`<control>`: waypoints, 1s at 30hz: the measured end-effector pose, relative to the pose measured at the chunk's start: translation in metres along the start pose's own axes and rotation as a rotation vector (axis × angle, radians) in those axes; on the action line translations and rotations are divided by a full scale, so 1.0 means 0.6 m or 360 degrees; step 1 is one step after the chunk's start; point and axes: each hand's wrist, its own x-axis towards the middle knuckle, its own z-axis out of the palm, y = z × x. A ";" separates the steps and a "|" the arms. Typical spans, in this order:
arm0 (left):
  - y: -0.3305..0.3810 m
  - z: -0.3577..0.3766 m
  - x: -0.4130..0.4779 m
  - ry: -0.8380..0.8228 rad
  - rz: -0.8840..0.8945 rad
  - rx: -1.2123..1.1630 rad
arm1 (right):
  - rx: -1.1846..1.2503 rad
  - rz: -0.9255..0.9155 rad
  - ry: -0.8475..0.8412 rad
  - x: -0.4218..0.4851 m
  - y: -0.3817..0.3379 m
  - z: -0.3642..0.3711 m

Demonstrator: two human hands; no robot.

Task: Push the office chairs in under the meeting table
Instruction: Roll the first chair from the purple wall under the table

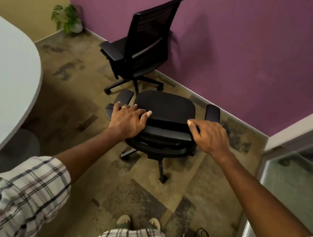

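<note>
In a purple-walled meeting room, a person's left hand [127,118] and right hand [209,136] rest on a chair's backrest [166,133], fingers curled over its top edge, apparently ready to swing it left toward the white desk [3,76]; a second chair [142,47] waits by the wall.

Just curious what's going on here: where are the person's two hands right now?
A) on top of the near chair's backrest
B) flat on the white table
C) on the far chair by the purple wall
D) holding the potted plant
A: the left hand and right hand both rest on the top edge of the near chair, one at each end.
</note>
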 end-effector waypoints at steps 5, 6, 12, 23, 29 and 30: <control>-0.014 0.002 -0.064 0.0084 -0.0176 -0.0096 | 0.0056 -0.0182 -0.0052 0.022 -0.018 -0.006; -0.007 0.003 -0.067 0.0056 -0.0185 -0.0108 | 0.0057 -0.0188 -0.0066 0.025 -0.013 -0.013; -0.028 0.004 -0.127 0.0005 -0.0205 -0.0148 | 0.0084 -0.0402 -0.0122 0.036 -0.046 -0.030; -0.084 -0.002 -0.216 0.0084 -0.0333 -0.0286 | 0.0142 -0.0695 -0.0274 0.072 -0.128 -0.013; -0.120 0.007 -0.239 0.0171 -0.0602 -0.0284 | 0.0294 -0.0877 -0.0318 0.123 -0.185 0.025; -0.133 0.013 -0.249 0.0176 -0.0624 -0.0275 | 0.0311 -0.0888 -0.0324 0.119 -0.199 0.035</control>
